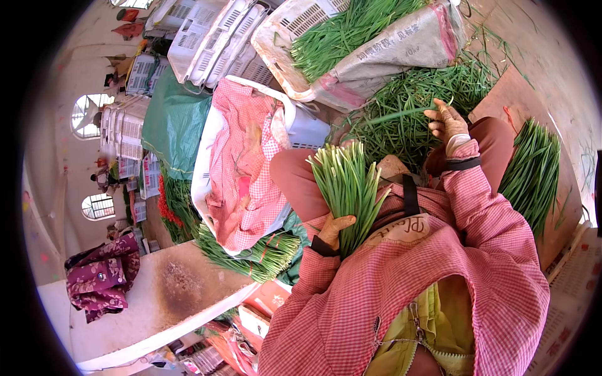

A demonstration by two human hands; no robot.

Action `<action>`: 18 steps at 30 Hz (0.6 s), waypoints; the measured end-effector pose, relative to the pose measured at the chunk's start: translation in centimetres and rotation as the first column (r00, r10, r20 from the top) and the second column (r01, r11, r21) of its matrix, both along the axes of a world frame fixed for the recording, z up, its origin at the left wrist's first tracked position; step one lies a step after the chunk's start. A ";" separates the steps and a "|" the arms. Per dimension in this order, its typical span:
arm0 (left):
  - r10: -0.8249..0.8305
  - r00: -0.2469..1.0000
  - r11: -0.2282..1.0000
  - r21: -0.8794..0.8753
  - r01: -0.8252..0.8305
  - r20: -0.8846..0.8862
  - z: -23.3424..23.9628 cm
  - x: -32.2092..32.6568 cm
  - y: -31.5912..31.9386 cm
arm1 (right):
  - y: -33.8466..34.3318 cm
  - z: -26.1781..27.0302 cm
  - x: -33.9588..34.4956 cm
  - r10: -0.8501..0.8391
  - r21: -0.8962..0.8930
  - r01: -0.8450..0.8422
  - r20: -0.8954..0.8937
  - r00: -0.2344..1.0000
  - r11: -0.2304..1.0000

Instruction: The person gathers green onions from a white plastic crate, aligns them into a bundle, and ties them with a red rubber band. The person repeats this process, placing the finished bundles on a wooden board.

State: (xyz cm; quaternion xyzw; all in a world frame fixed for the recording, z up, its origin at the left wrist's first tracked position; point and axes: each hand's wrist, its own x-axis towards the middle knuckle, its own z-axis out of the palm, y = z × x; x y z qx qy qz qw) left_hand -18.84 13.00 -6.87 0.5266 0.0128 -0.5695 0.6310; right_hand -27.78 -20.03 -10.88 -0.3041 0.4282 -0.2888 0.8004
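My left hand (336, 229) grips a thick bunch of green garlic chives (345, 188), its pale cut ends pointing away from me. To the right, above my knee, my gloved right hand (447, 123) pinches a single green stalk (404, 114) between thumb and finger; the stalk extends leftward and looks blurred. Below that hand lies a loose heap of green leaves (395, 134) on the floor. Another pile of long chives (534, 174) rests on a brown board (559, 225) beside my right knee.
Ahead, a white plastic crate (282, 56) holds more chives and a woven sack (385, 56). A crate with checked cloth (244, 160) stands at my left, near tied bundles (273, 251). Stacked crates (211, 42) and a green tarp (176, 122) lie beyond. Distant people are visible at far left.
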 end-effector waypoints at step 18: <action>0.032 0.996 0.999 -0.036 -0.035 -0.077 0.6 0.1 -0.6 | 11.2 3.7 0.9 0.812 -0.241 -0.796 -0.048 0.581 0.556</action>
